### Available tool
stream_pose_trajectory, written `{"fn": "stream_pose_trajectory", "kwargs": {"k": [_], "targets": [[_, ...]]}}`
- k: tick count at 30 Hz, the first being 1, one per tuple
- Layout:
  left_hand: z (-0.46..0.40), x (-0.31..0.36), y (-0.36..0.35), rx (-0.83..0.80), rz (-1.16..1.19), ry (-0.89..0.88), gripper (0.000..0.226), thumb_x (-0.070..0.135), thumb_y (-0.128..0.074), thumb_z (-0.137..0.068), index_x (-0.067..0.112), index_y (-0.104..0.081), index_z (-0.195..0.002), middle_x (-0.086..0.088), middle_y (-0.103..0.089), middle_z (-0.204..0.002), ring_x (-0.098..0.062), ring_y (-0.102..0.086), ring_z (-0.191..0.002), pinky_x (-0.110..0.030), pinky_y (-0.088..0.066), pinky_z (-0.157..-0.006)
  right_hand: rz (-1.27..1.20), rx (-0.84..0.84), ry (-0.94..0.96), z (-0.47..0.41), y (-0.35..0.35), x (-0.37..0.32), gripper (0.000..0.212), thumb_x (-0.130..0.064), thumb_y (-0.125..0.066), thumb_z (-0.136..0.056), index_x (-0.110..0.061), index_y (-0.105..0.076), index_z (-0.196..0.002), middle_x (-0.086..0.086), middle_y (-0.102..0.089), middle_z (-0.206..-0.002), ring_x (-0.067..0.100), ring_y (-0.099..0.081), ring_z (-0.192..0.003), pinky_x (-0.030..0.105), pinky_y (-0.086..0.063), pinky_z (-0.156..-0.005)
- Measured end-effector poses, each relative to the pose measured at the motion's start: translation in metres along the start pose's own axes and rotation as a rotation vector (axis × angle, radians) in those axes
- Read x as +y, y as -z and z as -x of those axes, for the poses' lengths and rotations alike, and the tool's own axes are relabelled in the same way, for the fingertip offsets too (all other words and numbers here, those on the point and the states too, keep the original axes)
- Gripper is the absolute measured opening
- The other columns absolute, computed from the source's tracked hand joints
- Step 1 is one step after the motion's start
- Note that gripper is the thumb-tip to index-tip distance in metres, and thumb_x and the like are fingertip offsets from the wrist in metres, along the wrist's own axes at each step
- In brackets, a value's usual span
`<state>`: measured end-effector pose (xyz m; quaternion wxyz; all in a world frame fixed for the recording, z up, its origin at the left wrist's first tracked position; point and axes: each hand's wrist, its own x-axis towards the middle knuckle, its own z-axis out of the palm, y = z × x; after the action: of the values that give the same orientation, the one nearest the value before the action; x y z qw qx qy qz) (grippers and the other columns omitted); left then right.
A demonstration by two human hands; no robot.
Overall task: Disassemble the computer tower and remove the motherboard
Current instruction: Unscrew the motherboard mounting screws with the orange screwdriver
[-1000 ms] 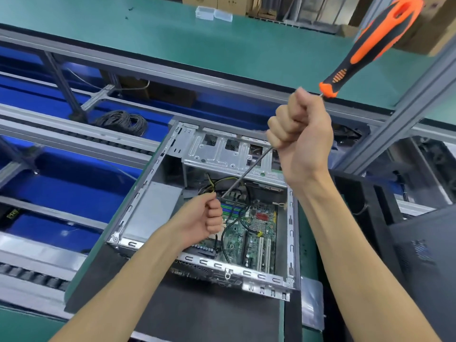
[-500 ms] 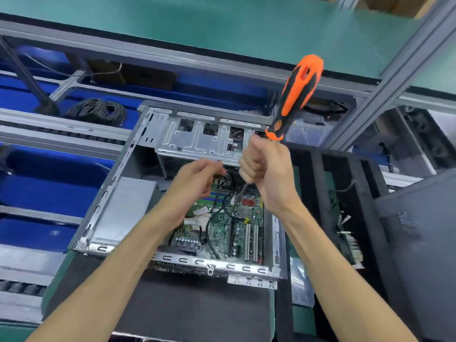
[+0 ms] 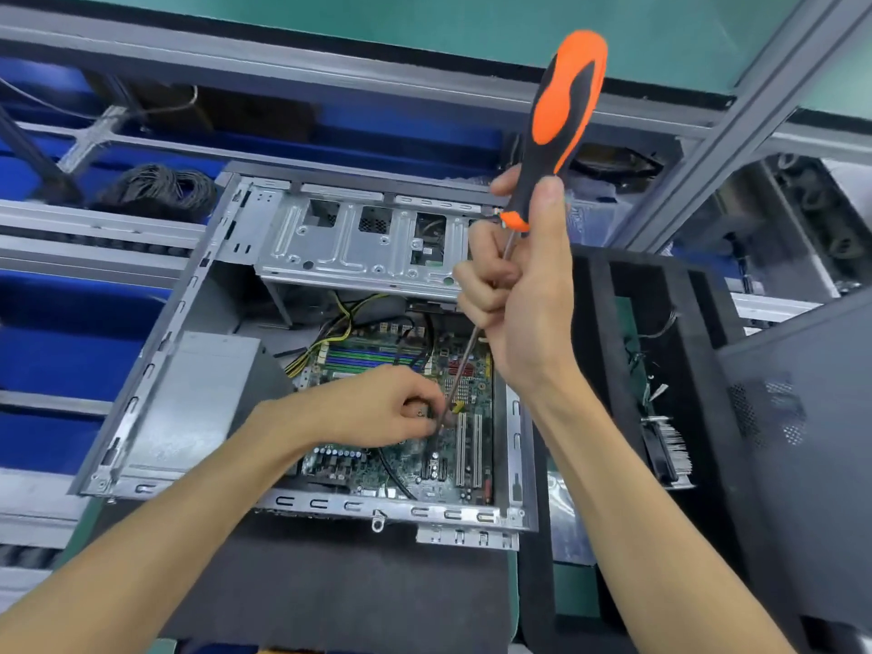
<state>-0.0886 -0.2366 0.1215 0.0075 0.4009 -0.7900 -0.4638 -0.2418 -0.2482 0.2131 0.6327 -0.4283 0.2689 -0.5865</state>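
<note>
We see the computer tower (image 3: 198,370) lying on its side with the open face up, on a dark mat (image 3: 330,582) at the near edge of the worktop (image 3: 573,592). The motherboard (image 3: 472,446) sits flat in the case, toward its right wall, with the grey power supply (image 3: 188,403) filling the left part and the drive cage (image 3: 358,243) spanning the far end.

Our right hand (image 3: 524,295) is raised above the case, fingers curled round the metal shaft of the screwdriver (image 3: 561,115) just below its orange and black handle, thumb lying up along the handle. The shaft slants down and left to the board, its tip reaching the fingertips of the left hand (image 3: 377,408).

That left hand rests low on the board, fingers curled and pinching something small at the screwdriver tip; we cannot tell what it is.

Black and yellow cables (image 3: 339,323) run across the far part of the board. To the right of the case lies a black side panel (image 3: 802,441).
</note>
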Motion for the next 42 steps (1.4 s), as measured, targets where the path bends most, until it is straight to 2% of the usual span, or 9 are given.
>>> {"fn": "stream_pose_trajectory", "kwargs": {"k": [2, 4, 7, 10, 12, 20, 26, 32, 42], "targets": [[-0.003, -0.008, -0.006, -0.07, -0.16, 0.041, 0.007, 0.036, -0.067, -0.09, 0.033, -0.07, -0.096, 0.026, -0.047, -0.05, 0.003, -0.043, -0.048, -0.016, -0.03, -0.048, -0.032, -0.017, -0.016, 0.001, 0.002, 0.002, 0.034, -0.046, -0.028, -0.104, -0.019, -0.047, -0.095, -0.008, -0.017, -0.056, 0.008, -0.01, -0.04, 0.014, -0.016, -0.04], [-0.006, -0.013, -0.015, -0.152, -0.277, 0.073, 0.013, 0.04, -0.07, -0.086, 0.03, -0.073, -0.095, 0.03, -0.059, -0.067, 0.011, -0.052, -0.063, -0.01, -0.036, -0.056, -0.09, -0.033, -0.053, 0.004, 0.006, 0.006, 0.039, -0.048, -0.025, -0.104, -0.02, -0.048, -0.089, -0.009, -0.016, -0.054, 0.005, -0.01, -0.04, 0.013, -0.015, -0.04], [-0.009, -0.022, -0.026, -0.201, -0.36, 0.145, 0.017, 0.04, -0.072, -0.084, 0.025, -0.074, -0.091, 0.012, -0.071, -0.087, -0.008, -0.061, -0.077, -0.023, -0.046, -0.067, -0.143, -0.045, -0.099, 0.011, 0.009, 0.011, 0.044, -0.054, -0.028, -0.1, -0.024, -0.053, -0.08, -0.011, -0.017, -0.053, 0.003, -0.012, -0.039, 0.012, -0.016, -0.039], [-0.01, -0.027, -0.033, -0.23, -0.379, 0.131, 0.015, 0.036, -0.071, -0.083, 0.021, -0.075, -0.085, 0.013, -0.068, -0.075, -0.007, -0.059, -0.067, -0.024, -0.047, -0.064, -0.143, -0.047, -0.101, 0.021, 0.013, 0.016, 0.045, -0.068, -0.052, -0.09, -0.027, -0.054, -0.073, -0.013, -0.018, -0.052, 0.0, -0.014, -0.04, 0.011, -0.017, -0.04], [-0.008, -0.028, -0.036, -0.235, -0.392, 0.114, 0.012, 0.032, -0.069, -0.083, 0.021, -0.074, -0.083, 0.014, -0.065, -0.072, -0.005, -0.056, -0.064, -0.023, -0.045, -0.062, -0.125, -0.05, -0.102, 0.029, 0.014, 0.018, 0.049, -0.074, -0.057, -0.081, -0.027, -0.054, -0.072, -0.012, -0.017, -0.052, 0.0, -0.015, -0.041, 0.011, -0.017, -0.04], [-0.01, -0.029, -0.042, -0.196, -0.433, 0.129, 0.011, 0.034, -0.073, -0.083, 0.026, -0.076, -0.089, 0.012, -0.071, -0.083, -0.009, -0.056, -0.068, -0.023, -0.044, -0.065, -0.138, -0.026, -0.099, 0.051, 0.005, 0.036, 0.049, -0.072, -0.056, -0.085, -0.025, -0.052, -0.071, -0.017, -0.024, -0.051, 0.0, -0.015, -0.041, 0.013, -0.014, -0.042], [-0.009, -0.028, -0.039, -0.205, -0.41, 0.142, 0.012, 0.035, -0.073, -0.083, 0.025, -0.076, -0.088, 0.02, -0.051, -0.049, 0.002, -0.051, -0.053, -0.021, -0.04, -0.058, -0.143, -0.038, -0.113, 0.06, 0.001, 0.042, 0.049, -0.072, -0.056, -0.085, -0.026, -0.053, -0.069, -0.017, -0.024, -0.051, 0.0, -0.015, -0.041, 0.012, -0.013, -0.042], [-0.006, -0.02, -0.035, -0.25, -0.377, 0.165, 0.013, 0.032, -0.071, -0.085, 0.02, -0.076, -0.086, 0.022, -0.048, -0.035, 0.01, -0.047, -0.034, -0.014, -0.035, -0.048, -0.112, -0.027, -0.106, 0.064, 0.0, 0.038, 0.05, -0.072, -0.055, -0.086, -0.025, -0.051, -0.068, -0.014, -0.021, -0.05, 0.0, -0.015, -0.041, 0.012, -0.014, -0.042], [-0.006, -0.014, -0.034, -0.231, -0.384, 0.157, 0.013, 0.031, -0.072, -0.085, 0.019, -0.077, -0.088, 0.02, -0.047, -0.042, 0.007, -0.048, -0.047, -0.013, -0.035, -0.052, -0.114, 0.011, -0.1, 0.069, 0.0, 0.041, 0.05, -0.073, -0.055, -0.085, -0.026, -0.051, -0.067, -0.012, -0.02, -0.051, 0.0, -0.014, -0.041, 0.012, -0.015, -0.043]]}}
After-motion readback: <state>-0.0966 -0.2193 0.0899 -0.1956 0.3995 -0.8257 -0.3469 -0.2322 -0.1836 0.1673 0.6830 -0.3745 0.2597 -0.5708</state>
